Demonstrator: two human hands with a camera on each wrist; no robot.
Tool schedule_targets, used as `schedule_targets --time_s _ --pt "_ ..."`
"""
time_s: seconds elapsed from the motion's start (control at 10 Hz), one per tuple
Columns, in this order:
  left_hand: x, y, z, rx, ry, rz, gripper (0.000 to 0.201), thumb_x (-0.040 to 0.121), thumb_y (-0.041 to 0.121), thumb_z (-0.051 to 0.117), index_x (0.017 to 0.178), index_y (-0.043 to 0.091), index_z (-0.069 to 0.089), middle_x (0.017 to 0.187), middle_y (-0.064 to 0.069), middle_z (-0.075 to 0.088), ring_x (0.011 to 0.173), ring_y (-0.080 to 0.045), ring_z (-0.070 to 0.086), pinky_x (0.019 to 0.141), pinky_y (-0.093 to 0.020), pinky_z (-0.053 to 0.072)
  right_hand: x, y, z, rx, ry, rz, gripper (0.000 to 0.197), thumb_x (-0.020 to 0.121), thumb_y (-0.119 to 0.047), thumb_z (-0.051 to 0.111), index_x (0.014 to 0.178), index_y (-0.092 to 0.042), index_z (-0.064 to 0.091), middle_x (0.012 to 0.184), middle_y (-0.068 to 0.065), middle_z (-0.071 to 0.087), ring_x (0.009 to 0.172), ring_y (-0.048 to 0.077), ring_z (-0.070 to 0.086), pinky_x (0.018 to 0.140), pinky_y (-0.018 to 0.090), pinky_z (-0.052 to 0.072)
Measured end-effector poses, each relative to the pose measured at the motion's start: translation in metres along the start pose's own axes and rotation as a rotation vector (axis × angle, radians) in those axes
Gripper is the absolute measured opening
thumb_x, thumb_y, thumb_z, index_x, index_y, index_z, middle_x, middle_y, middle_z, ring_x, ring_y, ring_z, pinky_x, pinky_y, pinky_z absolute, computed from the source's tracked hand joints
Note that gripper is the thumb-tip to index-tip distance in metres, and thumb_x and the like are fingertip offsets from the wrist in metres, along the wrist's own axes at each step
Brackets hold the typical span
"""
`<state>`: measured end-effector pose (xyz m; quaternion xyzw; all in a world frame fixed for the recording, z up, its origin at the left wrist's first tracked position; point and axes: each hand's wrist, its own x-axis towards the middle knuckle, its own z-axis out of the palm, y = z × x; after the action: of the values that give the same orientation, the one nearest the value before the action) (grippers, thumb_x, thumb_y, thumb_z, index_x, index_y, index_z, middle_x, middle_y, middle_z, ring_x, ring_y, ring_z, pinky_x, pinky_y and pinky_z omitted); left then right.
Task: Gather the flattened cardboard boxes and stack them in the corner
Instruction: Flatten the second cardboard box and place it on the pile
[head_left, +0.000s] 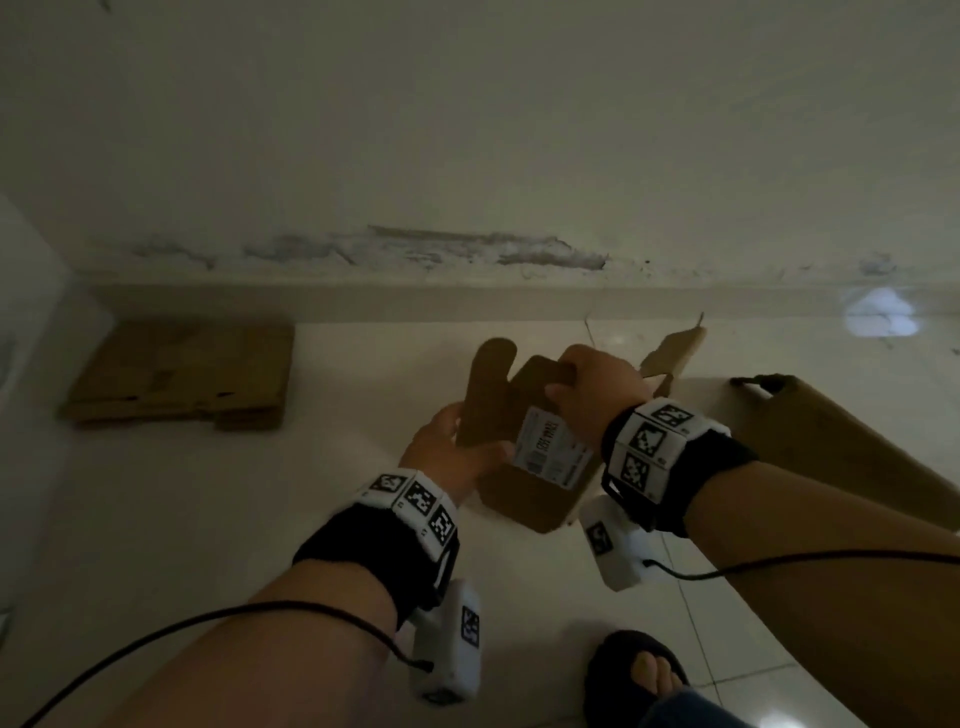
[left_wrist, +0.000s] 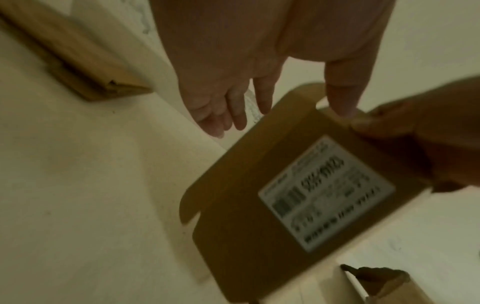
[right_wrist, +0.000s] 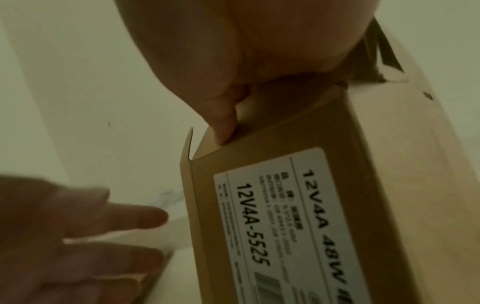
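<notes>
My right hand (head_left: 592, 389) grips the upper edge of a small brown cardboard box (head_left: 524, 499) with a white printed label, held above the floor with its flaps loose. The right wrist view shows that hand (right_wrist: 226, 115) with its thumb pressed on the box (right_wrist: 384, 164) edge. My left hand (head_left: 452, 447) is at the box's left side with its fingers straight. In the left wrist view the left hand (left_wrist: 233, 107) is spread, thumb tip by the box (left_wrist: 233, 216) edge. A stack of flattened cardboard (head_left: 182, 374) lies in the corner at the left.
Another large cardboard piece (head_left: 841, 441) with a dark handle lies on the floor at the right. A scuffed white wall with a skirting board (head_left: 467, 301) runs behind. My sandalled foot (head_left: 639, 670) stands on the glossy white tiles.
</notes>
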<state>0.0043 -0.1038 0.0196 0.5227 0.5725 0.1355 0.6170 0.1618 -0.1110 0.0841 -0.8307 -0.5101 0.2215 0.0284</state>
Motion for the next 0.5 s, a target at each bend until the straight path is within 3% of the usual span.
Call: schedule_targets --time_s 0.1,0.2,0.3,0.4,0.5 --pt "-0.006 -0.014 -0.017 0.077 0.001 0.104 0.090 0.057 0.038 0.082 0.136 0.036 0.038 0.130 0.010 0.055 0.127 -0.018 0.050 0.103 -0.036 0.042 -0.004 -0.034 0.001 0.140 0.029 -0.008 0.029 0.088 -0.032 0.053 0.113 -0.016 0.055 0.099 0.004 0.060 0.091 0.024 0.059 0.077 0.035 0.050" --pt "-0.011 -0.026 -0.035 0.295 0.038 0.076 0.122 0.048 0.051 0.080 0.149 0.033 0.012 0.155 0.000 0.027 0.141 -0.025 0.031 0.111 -0.043 0.034 -0.004 -0.066 0.003 0.239 0.026 0.010 0.035 0.090 -0.033 0.051 0.118 -0.012 0.055 0.102 0.007 0.061 0.089 0.025 0.057 0.074 0.033 0.046" --pt "-0.019 -0.037 -0.052 0.493 0.088 0.090 0.129 0.052 0.057 0.076 0.148 0.033 -0.007 0.161 -0.002 -0.002 0.148 -0.028 0.007 0.119 -0.043 0.020 -0.004 -0.100 0.004 0.300 -0.037 0.050 0.044 0.091 -0.036 0.049 0.124 -0.007 0.053 0.117 0.014 0.063 0.104 0.032 0.061 0.087 0.039 0.051" --pt "-0.025 -0.041 -0.073 0.524 0.152 0.048 0.125 0.063 0.052 0.073 0.147 0.032 -0.018 0.160 -0.002 -0.017 0.148 -0.028 -0.007 0.121 -0.041 0.009 -0.002 -0.131 0.006 0.274 -0.126 0.039 0.047 0.094 -0.037 0.042 0.120 0.000 0.056 0.120 0.018 0.063 0.109 0.036 0.060 0.097 0.047 0.048" --pt "-0.031 -0.041 -0.093 0.574 0.270 0.074 0.119 0.068 0.051 0.069 0.148 0.028 -0.017 0.160 -0.002 -0.012 0.149 -0.026 -0.006 0.119 -0.039 0.003 0.001 -0.154 0.009 0.340 -0.195 0.042 0.046 0.093 -0.034 0.046 0.122 0.000 0.057 0.125 0.019 0.062 0.114 0.037 0.059 0.099 0.048 0.048"
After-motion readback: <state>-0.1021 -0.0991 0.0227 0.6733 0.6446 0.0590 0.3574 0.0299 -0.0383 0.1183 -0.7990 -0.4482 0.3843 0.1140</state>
